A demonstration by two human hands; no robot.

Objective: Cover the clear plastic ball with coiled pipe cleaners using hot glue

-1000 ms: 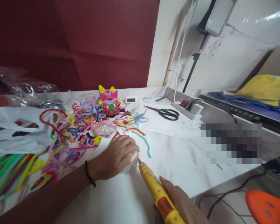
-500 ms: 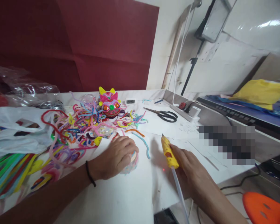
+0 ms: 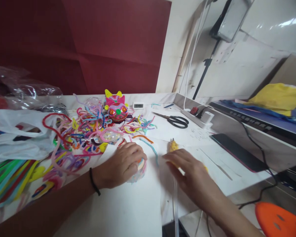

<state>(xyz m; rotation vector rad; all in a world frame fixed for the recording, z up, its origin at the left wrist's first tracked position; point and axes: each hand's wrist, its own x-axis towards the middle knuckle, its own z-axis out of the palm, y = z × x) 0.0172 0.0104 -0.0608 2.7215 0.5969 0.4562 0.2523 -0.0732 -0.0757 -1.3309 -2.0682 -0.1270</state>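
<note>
My left hand [image 3: 123, 164], with a black band at the wrist, is closed over a small round pastel-coloured craft piece [image 3: 139, 174] on white paper [image 3: 138, 210]. Its fingers hide most of the piece. My right hand [image 3: 191, 171] is over a yellow hot glue gun [image 3: 173, 145], its fingers stretched out and the thumb apart. The gun's nozzle points away from me, and a long clear glue stick [image 3: 175, 204] trails from its back end. A light blue pipe cleaner [image 3: 150, 147] and an orange one [image 3: 143, 137] lie between the hands, further back.
Tangled pipe cleaners [image 3: 86, 131] spread over the left side, near a white plastic bag [image 3: 19, 125]. Behind them sits a colourful lion-head craft [image 3: 117, 110]. Black-handled scissors [image 3: 175, 121], a power strip [image 3: 196, 118] and a dark phone-like slab [image 3: 238, 151] lie to the right.
My right hand has shifted left over the glue gun, and its fingers have loosened from the grip. The glue stick now trails straighter toward me. My left hand stays on the round piece.
</note>
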